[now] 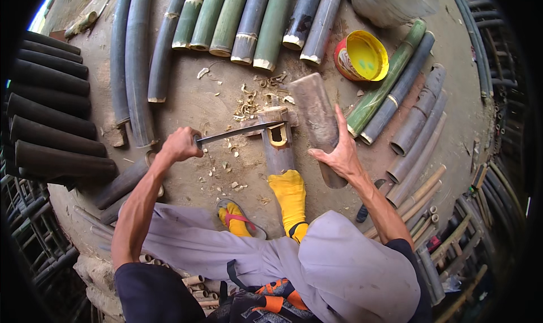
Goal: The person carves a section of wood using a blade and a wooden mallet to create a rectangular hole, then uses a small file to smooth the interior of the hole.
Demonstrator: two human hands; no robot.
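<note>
My left hand (182, 145) is closed round the handle of a long knife (240, 130). Its blade reaches right and lies across the top of a bamboo tube (279, 158), beside a cut opening in the tube's wall. My foot in a yellow sock (288, 196) presses on the tube's near part. To the right, my right hand (340, 153) grips a thick wooden block (313, 108) by its edge, thumb on its face and fingers mostly behind it. The block is tilted and apart from the knife.
Pale shavings (248, 105) lie beyond the tube. Several green and dark bamboo poles (231, 20) line the far side. A yellow-rimmed paint tin (362, 55) stands at far right, near more poles (399, 88). Dark tubes (54, 125) are stacked at left. A curved blade (370, 201) lies by my right forearm.
</note>
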